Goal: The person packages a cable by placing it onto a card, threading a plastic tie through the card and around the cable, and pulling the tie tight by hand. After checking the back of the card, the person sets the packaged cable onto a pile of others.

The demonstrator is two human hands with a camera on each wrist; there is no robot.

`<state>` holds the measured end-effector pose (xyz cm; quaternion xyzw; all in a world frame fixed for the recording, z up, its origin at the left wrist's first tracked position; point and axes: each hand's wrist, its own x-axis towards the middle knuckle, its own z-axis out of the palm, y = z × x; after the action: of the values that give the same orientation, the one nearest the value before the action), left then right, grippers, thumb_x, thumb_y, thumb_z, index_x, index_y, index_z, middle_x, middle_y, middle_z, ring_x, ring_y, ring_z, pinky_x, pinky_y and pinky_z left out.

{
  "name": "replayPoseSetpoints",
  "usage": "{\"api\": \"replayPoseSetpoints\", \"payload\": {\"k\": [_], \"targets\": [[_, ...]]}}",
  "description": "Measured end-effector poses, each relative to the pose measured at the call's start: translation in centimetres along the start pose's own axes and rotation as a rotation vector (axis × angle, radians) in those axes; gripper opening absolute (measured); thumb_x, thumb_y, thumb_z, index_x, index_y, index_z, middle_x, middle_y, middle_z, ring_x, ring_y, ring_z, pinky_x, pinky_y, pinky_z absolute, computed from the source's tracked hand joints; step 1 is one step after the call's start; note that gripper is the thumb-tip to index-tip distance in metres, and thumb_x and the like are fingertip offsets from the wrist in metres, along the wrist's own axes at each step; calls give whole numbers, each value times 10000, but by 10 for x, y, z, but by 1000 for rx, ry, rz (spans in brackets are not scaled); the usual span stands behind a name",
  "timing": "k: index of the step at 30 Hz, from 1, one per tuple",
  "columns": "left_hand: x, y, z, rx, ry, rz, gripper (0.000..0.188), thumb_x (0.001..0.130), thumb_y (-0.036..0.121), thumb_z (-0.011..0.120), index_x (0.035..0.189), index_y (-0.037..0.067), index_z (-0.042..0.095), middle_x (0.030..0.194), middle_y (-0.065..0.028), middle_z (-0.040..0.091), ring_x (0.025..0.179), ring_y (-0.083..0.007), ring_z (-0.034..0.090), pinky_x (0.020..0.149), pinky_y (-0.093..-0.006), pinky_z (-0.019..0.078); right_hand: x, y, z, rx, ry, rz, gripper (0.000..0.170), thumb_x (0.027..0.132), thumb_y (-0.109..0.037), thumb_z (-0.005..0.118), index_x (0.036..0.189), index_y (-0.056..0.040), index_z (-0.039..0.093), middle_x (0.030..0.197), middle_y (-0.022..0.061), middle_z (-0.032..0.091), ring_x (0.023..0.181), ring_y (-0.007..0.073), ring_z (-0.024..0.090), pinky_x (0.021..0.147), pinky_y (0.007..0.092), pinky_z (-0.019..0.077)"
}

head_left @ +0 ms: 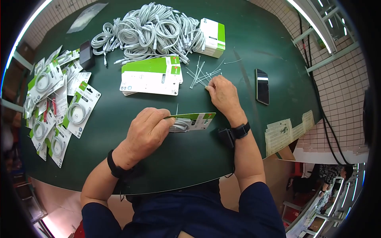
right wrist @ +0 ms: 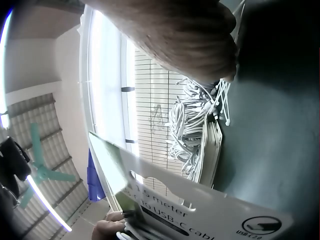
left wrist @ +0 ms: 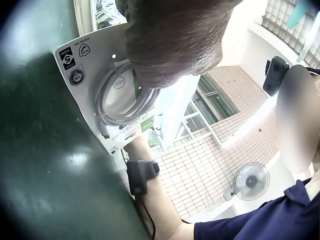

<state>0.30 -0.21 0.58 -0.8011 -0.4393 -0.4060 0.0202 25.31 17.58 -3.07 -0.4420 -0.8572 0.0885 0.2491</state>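
My left hand grips a green-and-white retail card by one end, held edge-up above the table. A coiled white USB-C cable lies against the card's printed face. From its top edge a thin white tie sticks up. My right hand reaches to a loose scatter of thin white ties, thumb and fingers pinching at the near end of one. Those ties also show beyond the hand in the right wrist view.
Carded cables lie heaped at left, beside a dark box. A big pile of coiled cables sits at the back, near stacked cards and another card stack. A phone and taped paper lie at right.
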Motion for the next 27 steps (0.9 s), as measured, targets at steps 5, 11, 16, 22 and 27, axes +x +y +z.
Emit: {"api": "replayPoseSetpoints", "payload": {"k": [5,11,16,22,27], "targets": [[0,0,1,22,-14,15,273,755,-44,763,1002,25,671,1029,-111,681,859,-283,673,757,-405,564,-2,-1,-15,42,-13,19,129,886,-90,755,906,20,691,876,173,714,825,374,697,755,464,552],[2,1,1,17,-15,2,328,710,-97,799,996,16,685,999,-117,705,854,-302,693,747,-392,575,-6,0,-20,169,-120,156,124,885,-86,752,944,22,734,864,181,736,803,362,708,752,445,561],[1,0,4,12,-4,14,254,755,-41,779,989,16,697,1008,-102,688,852,-282,679,753,-398,564,-8,1,-21,169,-46,44,133,884,-108,762,951,2,795,834,180,737,761,363,708,734,432,567],[2,2,4,1,-9,24,247,759,-42,782,986,15,703,1000,-102,693,847,-282,683,754,-395,566,-9,3,-26,136,-54,53,134,870,-113,766,937,-3,806,849,166,751,725,360,702,711,418,569],[3,5,5,-16,-17,46,242,760,-39,780,983,11,699,997,-105,691,852,-283,687,751,-394,570,-4,6,-36,366,-179,223,155,881,-112,772,973,12,787,834,102,756,670,206,677,639,338,543]]}}
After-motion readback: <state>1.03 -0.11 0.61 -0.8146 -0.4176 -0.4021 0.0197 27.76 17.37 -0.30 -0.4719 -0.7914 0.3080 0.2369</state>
